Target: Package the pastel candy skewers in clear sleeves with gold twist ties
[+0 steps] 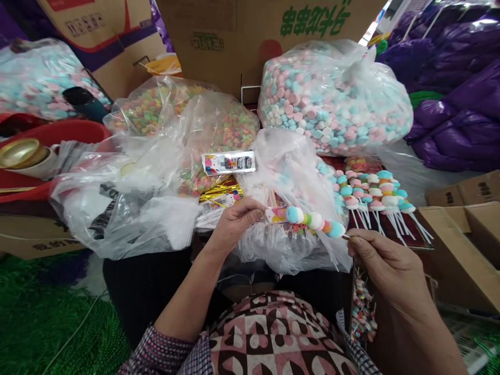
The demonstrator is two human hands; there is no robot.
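Note:
A marshmallow skewer [314, 221] in blue, white, green and orange lies nearly level between my hands, over a clear plastic bag. My right hand [385, 255] pinches its white stick at the right end. At the left end, my left hand [238, 221] is closed on a small printed wrapper [271, 214] with pink and yellow on it. How much of the candy sits inside that wrapper, I cannot tell. To the right, several finished marshmallow skewers [375, 192] rest in a pile, sticks toward me. Gold twist ties [221, 190] and a flat printed wrapper [229, 162] lie beyond my left hand.
A large bag of pastel marshmallows [332, 104] stands at the back, beside a bag of gummy rings [187, 112]. A red basin [78, 133] is on the left. Open cardboard boxes [461, 234] and purple bundles [461, 125] are on the right.

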